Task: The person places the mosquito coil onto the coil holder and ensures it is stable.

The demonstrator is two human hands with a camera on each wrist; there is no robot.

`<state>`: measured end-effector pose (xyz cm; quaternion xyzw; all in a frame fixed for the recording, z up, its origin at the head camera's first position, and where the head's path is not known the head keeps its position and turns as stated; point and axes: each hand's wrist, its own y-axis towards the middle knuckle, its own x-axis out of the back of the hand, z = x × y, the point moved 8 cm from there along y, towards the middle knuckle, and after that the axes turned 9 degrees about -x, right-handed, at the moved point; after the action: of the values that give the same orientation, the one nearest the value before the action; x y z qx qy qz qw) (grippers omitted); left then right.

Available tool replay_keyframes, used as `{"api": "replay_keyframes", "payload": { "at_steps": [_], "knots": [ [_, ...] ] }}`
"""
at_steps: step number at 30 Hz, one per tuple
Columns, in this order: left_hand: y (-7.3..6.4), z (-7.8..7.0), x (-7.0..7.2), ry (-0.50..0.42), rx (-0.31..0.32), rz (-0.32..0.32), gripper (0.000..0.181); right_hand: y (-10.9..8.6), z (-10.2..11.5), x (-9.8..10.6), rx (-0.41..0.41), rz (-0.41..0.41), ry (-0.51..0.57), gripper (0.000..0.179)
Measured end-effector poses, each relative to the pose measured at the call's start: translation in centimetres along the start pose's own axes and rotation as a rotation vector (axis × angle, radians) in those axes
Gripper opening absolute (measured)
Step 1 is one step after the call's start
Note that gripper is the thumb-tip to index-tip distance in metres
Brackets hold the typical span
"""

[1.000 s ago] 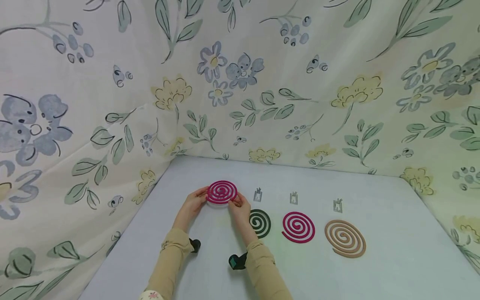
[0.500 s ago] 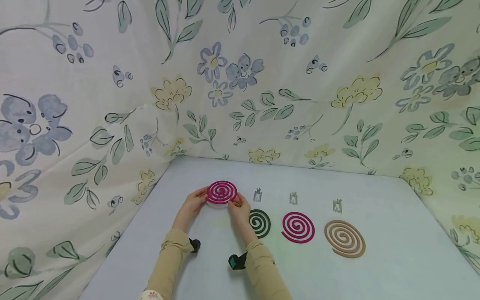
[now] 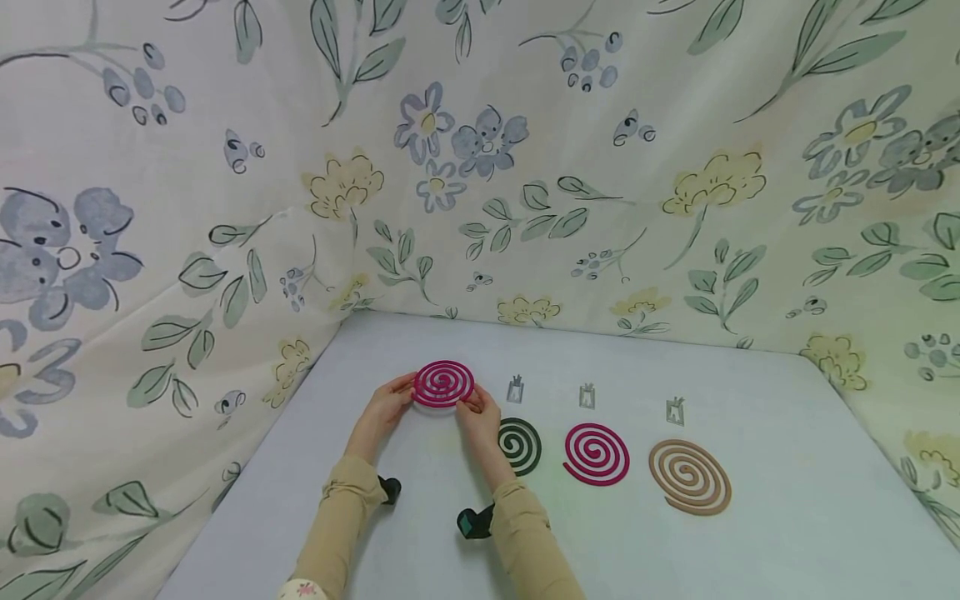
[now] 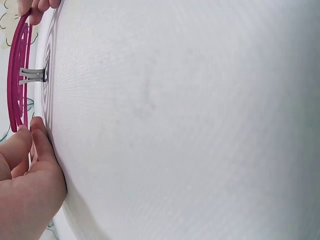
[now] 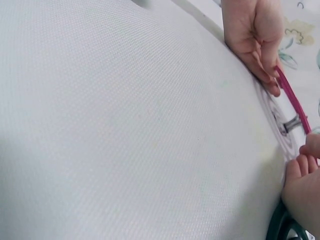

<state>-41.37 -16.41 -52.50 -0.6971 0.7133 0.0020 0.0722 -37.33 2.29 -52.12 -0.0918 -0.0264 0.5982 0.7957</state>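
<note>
A pink mosquito coil (image 3: 444, 383) is held level just above the table at the left. My left hand (image 3: 384, 412) pinches its left edge, and my right hand (image 3: 482, 419) pinches the right edge. Seen from the left wrist, a small metal coil stand (image 4: 33, 75) rises from the table and its upper prongs reach the coil. Whether the coil rests fully on the stand I cannot tell. The right wrist view also shows this stand (image 5: 293, 123) beneath the thin edge of the coil (image 5: 295, 100).
Right of my hands lie a dark green coil (image 3: 514, 447), another pink coil (image 3: 595, 454) and a tan coil (image 3: 687, 476). Behind them in a row lie three flat metal stands (image 3: 587, 397). A floral cloth (image 3: 570, 275) hangs behind the white table (image 3: 810, 475).
</note>
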Motion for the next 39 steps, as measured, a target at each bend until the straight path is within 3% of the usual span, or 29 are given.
{"api": "replay_keyframes", "payload": {
  "at_steps": [15,22,25,26,30,39],
  "knots": [
    [-0.1,-0.1,-0.2,0.009,0.016,-0.001,0.047,0.1,-0.1,0.0,-0.012,0.014,0.002,0.049],
    [-0.1,0.1,-0.1,0.011,0.026,-0.014,0.046,2.9,-3.0,-0.4,0.120,0.056,0.052,0.049],
    [0.0,0.1,0.0,0.025,0.015,-0.012,0.046,2.4,-2.3,-0.3,0.099,0.041,0.035,0.047],
    [0.0,0.1,0.0,0.030,0.010,-0.012,0.046,1.3,-1.3,-0.2,0.043,0.020,0.008,0.048],
    [0.0,0.0,0.2,0.039,-0.007,-0.009,0.046,-0.3,0.5,0.0,0.023,0.008,-0.005,0.045],
    [0.0,0.0,0.1,0.035,-0.004,-0.007,0.046,0.1,-0.2,0.0,-0.005,-0.002,-0.015,0.047]
  ]
}}
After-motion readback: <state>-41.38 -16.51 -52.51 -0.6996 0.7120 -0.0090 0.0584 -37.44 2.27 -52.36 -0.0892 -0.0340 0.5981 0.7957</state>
